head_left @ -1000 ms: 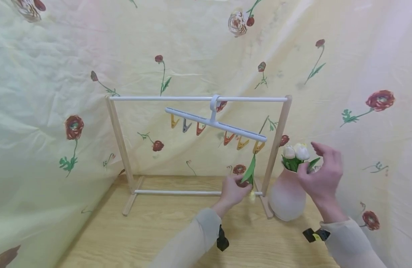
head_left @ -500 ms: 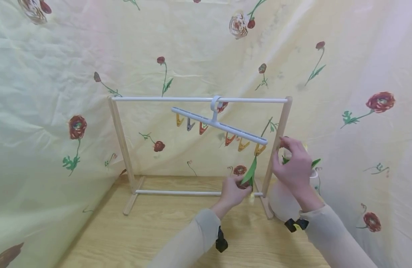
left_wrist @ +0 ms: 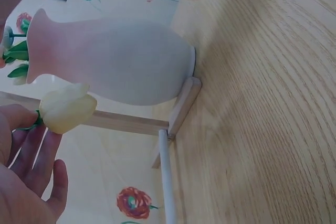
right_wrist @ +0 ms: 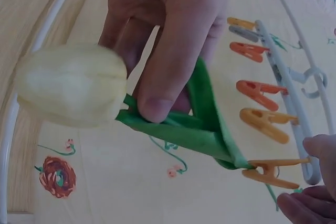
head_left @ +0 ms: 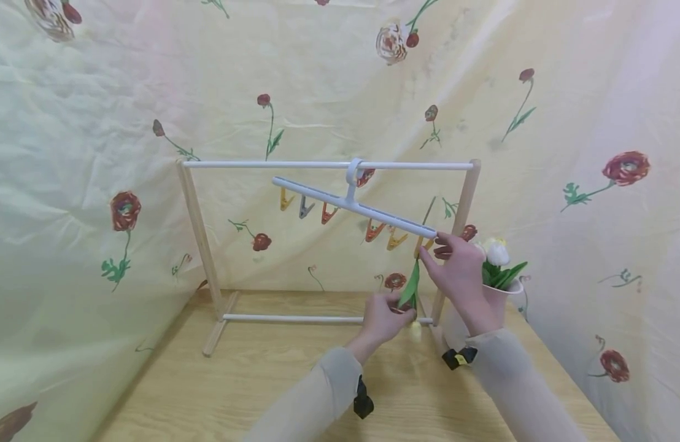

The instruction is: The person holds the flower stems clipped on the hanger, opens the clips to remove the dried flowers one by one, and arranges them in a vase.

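Observation:
My left hand (head_left: 385,319) pinches a cream tulip (left_wrist: 68,108) by its green stem, its bloom hanging down. The leaf (right_wrist: 184,135) runs up to the end yellow clothespin (right_wrist: 275,174), and the thin stem continues beyond it. Whether the pin's jaws grip the stem I cannot tell. My right hand (head_left: 458,270) has its thumb and fingers about that clothespin, beside the lower end of the tilted clip hanger (head_left: 340,202). In the left wrist view, fingers (left_wrist: 39,156) lie under the bloom.
A wooden rack (head_left: 199,245) with white bars carries the hanger. Several other clothespins (head_left: 329,213) hang along it, with nothing in them. A pink and white vase (left_wrist: 126,61) of white tulips (head_left: 497,252) stands behind my right hand, close to the rack's right foot.
From beside the vase, my right hand has moved left to the end clothespin. The hanger has swung slightly. My left hand stays nearly still with the tulip.

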The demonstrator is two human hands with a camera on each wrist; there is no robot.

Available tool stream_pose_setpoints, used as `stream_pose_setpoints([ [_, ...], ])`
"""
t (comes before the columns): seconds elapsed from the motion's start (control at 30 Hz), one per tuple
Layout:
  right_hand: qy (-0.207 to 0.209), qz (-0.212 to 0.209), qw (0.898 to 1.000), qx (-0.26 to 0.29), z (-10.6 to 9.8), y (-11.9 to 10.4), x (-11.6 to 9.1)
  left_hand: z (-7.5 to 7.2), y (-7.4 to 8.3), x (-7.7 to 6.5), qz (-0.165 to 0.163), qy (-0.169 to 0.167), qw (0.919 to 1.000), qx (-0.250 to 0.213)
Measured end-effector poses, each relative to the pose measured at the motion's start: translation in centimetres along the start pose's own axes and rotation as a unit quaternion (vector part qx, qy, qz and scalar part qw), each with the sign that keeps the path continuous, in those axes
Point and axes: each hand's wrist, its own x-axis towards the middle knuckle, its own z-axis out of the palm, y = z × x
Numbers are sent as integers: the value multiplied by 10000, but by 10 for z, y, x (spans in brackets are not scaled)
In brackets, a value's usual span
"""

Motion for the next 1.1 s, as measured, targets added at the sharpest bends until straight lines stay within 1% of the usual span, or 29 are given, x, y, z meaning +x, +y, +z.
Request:
stream_pose_setpoints([
  [0.13, -126, 72, 9996, -223, 6, 0, 1, 1, 1, -3, -7, -90, 9999, 54],
  [0.23, -126, 197, 9990, -382, 9, 1, 1, 2, 2, -5, 14, -152, 9998, 83],
  [0.43, -89, 551, 9977, -388, 13, 0, 2, 2, 5, -8, 38, -235, 9997, 72],
  [0.53, -26, 573, 9978, -342, 14, -1, 2, 2, 5, -9, 18, -192, 9997, 116],
  [0.67, 85, 487, 9982, -333, 15, -3, 4, -1, 0, -9, -60, -125, 9998, 168],
  [0.77, 116, 481, 9983, -314, 15, -5, 5, -6, -6, -10, -92, -126, 9995, 266],
  [0.87, 52, 560, 9981, -262, 14, -7, 6, -13, -13, -11, -65, -138, 9989, 451],
  [1.0, -53, 656, 9976, -227, 12, -8, 5, -25, -24, -15, 85, -149, 9964, 829],
  [1.1, -46, 659, 9976, -216, 12, -7, 6, -37, -31, -18, 232, -189, 9918, 1243],
])
